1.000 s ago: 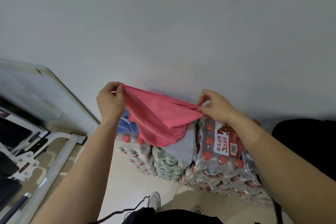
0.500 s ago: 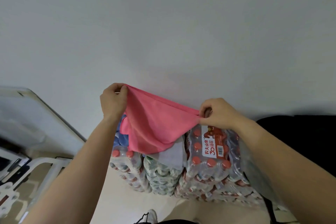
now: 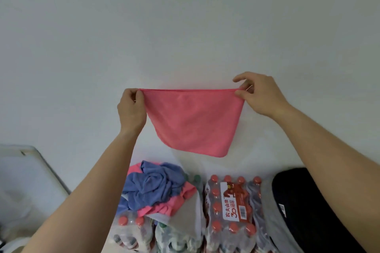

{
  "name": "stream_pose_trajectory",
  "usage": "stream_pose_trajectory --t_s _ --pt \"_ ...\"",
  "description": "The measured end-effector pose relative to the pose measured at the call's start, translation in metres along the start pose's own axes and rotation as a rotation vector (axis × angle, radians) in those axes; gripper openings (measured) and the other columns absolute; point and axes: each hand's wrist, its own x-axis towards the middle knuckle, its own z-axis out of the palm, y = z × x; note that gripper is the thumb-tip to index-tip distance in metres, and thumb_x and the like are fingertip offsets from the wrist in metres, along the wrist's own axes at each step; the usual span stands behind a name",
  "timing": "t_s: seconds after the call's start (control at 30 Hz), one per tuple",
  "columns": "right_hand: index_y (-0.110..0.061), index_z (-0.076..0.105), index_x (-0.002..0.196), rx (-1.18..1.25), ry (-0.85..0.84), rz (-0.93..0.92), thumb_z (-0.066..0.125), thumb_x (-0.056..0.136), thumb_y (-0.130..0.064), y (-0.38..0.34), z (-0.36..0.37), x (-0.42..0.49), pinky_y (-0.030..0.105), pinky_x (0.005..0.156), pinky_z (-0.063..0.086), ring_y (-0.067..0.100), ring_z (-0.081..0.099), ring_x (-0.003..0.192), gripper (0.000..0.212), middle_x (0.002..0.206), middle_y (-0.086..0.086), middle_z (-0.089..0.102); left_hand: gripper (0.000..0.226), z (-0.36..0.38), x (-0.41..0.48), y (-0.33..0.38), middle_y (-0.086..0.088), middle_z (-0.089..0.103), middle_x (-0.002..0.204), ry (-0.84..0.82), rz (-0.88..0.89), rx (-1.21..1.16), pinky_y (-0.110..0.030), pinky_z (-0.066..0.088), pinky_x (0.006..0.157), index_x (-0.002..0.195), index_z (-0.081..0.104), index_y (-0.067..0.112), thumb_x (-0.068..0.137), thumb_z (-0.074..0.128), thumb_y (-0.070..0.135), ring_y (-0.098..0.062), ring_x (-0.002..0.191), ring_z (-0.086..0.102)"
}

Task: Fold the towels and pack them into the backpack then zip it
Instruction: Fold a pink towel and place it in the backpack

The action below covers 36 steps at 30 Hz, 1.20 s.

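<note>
A pink towel [image 3: 193, 121] hangs in the air between the two hands, in front of a pale wall [image 3: 185, 16]. Its top edge is pulled straight and level from hand to hand. The rest drops below them and narrows to a rounded corner under the right hand's side.

The left hand [image 3: 131, 109] grips the towel's left top corner, its fingers curled round the cloth and the back of the hand towards the camera. The right hand [image 3: 261, 94] pinches the right top corner between thumb and forefinger, and its other fingers arch loosely above the edge. Both arms are stretched out and up.

Well below the hands, between the two forearms, lies a heap of towels [image 3: 156, 189]: a crumpled blue one on top, with pink ones under and beside it. A grey cloth [image 3: 185, 215] lies at the heap's right edge. The heap rests on shrink-wrapped packs of water bottles [image 3: 230, 230] with red caps, one of them bearing a red and white label.

Under the right forearm lies a black bag [image 3: 312, 207], only part of it in view. Beyond the left forearm, low down, a white board [image 3: 24, 174] leans against the wall.
</note>
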Motion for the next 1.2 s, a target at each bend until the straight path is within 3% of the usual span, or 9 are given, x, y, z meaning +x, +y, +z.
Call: stream_pose_trajectory --t_s 0.1,0.2,0.3,0.5,0.7,0.83,1.0,1.07,1.2 --pt "-0.016 0.073 0.1 -0.075 -0.008 -0.02 0.064 0.089 -0.009 0.003 -0.003 -0.008 0.024 0.082 0.046 0.011 0.062 0.081 0.016 0.09 -0.002 0.07 0.017 0.003 -0.01 0.008 0.011 0.059 0.088 -0.035 0.048 0.042 -0.007 0.034 0.062 0.102 0.057 0.017 0.099 0.041 0.024 -0.001 0.077 0.053" --pt "-0.019 0.063 0.097 0.004 -0.024 0.049 0.054 0.095 -0.013 0.012 0.006 -0.03 0.032 0.081 0.048 0.015 0.059 0.083 0.01 0.091 -0.005 0.065 0.017 0.002 -0.024 0.002 0.011 0.058 0.09 -0.067 0.094 0.079 -0.004 0.034 0.063 0.105 0.057 0.016 0.101 0.042 0.022 -0.007 0.08 0.052" --pt "-0.024 0.057 0.096 0.129 -0.02 0.144 0.05 0.099 -0.02 0.029 0.024 -0.052 0.037 0.08 0.051 0.018 0.062 0.085 0.009 0.091 -0.004 0.065 0.018 0.002 -0.038 -0.015 0.006 0.061 0.094 -0.11 0.117 0.11 -0.012 0.033 0.067 0.106 0.06 0.012 0.101 0.045 0.02 -0.01 0.086 0.053" --pt "-0.024 0.061 0.097 0.104 -0.03 0.223 0.054 0.098 -0.02 0.056 0.059 -0.072 0.026 0.083 0.04 0.014 0.059 0.094 0.009 0.099 -0.003 0.065 0.018 0.007 -0.056 -0.058 0.004 0.063 0.095 -0.198 0.057 0.225 -0.013 0.035 0.064 0.104 0.063 0.013 0.099 0.048 0.021 -0.011 0.086 0.056" --pt "-0.03 0.061 0.102 -0.156 -0.2 0.397 0.053 0.097 -0.033 0.116 0.117 -0.09 0.037 0.082 0.05 0.028 0.063 0.101 0.01 0.106 0.001 0.069 0.02 0.04 -0.073 -0.119 0.0 0.068 0.092 -0.371 -0.097 0.413 -0.028 0.042 0.074 0.103 0.065 0.015 0.097 0.048 0.025 -0.021 0.085 0.061" --pt "-0.029 0.063 0.092 -0.094 -0.202 0.47 0.058 0.093 -0.027 0.145 0.148 -0.099 0.037 0.083 0.051 0.027 0.065 0.096 0.005 0.099 0.003 0.072 0.017 0.065 -0.079 -0.153 -0.006 0.073 0.093 -0.456 -0.15 0.506 -0.032 0.05 0.081 0.099 0.069 0.017 0.095 0.054 0.024 -0.025 0.086 0.065" --pt "-0.013 0.072 0.094 0.022 -0.154 0.497 0.065 0.091 -0.013 0.156 0.16 -0.112 0.02 0.082 0.043 0.016 0.063 0.086 0.008 0.094 0.002 0.072 0.011 0.083 -0.077 -0.166 -0.007 0.074 0.085 -0.457 -0.34 0.305 -0.04 0.059 0.079 0.084 0.068 0.019 0.089 0.059 0.024 -0.025 0.075 0.072" --pt "-0.013 0.074 0.091 0.044 -0.156 0.532 0.067 0.09 -0.02 0.156 0.16 -0.124 0.022 0.08 0.046 0.017 0.066 0.082 0.01 0.088 -0.001 0.072 0.013 0.081 -0.084 -0.174 -0.006 0.074 0.079 -0.452 -0.389 0.207 -0.046 0.059 0.08 0.078 0.069 0.021 0.081 0.06 0.03 -0.025 0.076 0.073" --pt "-0.012 0.073 0.077 0.133 -0.227 0.649 0.053 0.093 -0.045 0.166 0.169 -0.158 0.038 0.074 0.057 0.019 0.071 0.068 0.042 0.071 0.0 0.073 0.031 0.063 -0.123 -0.177 -0.007 0.069 0.068 -0.397 -0.555 0.06 -0.046 0.06 0.077 0.073 0.071 0.014 0.085 0.06 0.04 -0.023 0.07 0.073"
